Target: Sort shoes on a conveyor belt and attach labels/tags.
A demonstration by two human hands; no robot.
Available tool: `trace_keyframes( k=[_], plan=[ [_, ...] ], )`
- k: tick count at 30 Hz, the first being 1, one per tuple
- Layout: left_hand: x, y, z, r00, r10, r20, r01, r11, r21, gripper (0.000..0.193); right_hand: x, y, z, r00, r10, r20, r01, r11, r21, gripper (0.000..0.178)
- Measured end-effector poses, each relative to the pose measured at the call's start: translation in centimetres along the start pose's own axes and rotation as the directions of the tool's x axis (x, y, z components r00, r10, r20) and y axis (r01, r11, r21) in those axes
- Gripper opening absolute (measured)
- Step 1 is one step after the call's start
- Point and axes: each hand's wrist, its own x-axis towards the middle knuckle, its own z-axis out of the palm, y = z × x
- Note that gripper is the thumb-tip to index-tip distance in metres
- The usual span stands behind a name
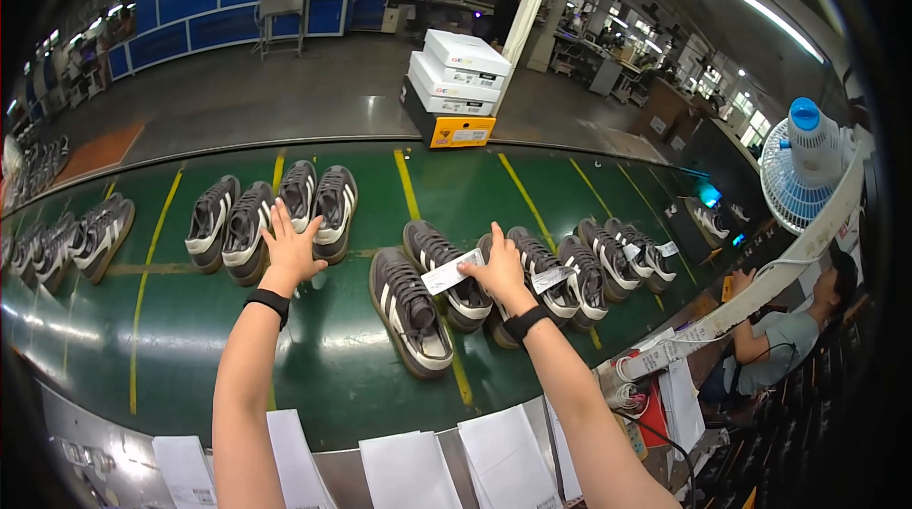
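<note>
My left hand (293,250) has its fingers spread over the near side of two pairs of dark grey sneakers with white stripes, close to the toe of one sneaker (249,231). To the right, my right hand (498,273) is open above another group of sneakers, its thumb against a white paper tag (453,272). That tag lies across a grey sneaker (438,250). Just left of it stands a single sneaker (407,305) with its heel toward me. My right palm partly hides a sneaker beneath it. A second tag (553,278) rests on shoes farther right.
Green conveyor belt (332,357) with yellow lines runs across. More sneakers (100,235) stand at left and others (617,257) at right. Stacked shoe boxes (456,81) sit beyond the far edge. White papers (407,471) line the near edge. A fan (803,167) and a seated person (784,338) are at right.
</note>
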Motion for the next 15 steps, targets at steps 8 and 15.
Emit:
trace_keyframes(
  k=[8, 15],
  plan=[
    [5.2, -0.4, -0.9, 0.974, -0.015, 0.225, 0.026, 0.999, -0.048, 0.074, -19.3, -7.7, -12.5, 0.016, -0.780, 0.625, -0.144, 0.617, 0.774, 0.033],
    [-6.6, 1.9, -3.2, 0.855, 0.377, 0.357, -0.345, 0.926, -0.152, 0.068, -34.9, -6.7, -13.8, -0.347, -0.762, 0.547, -0.678, 0.606, 0.415, 0.034]
  ],
)
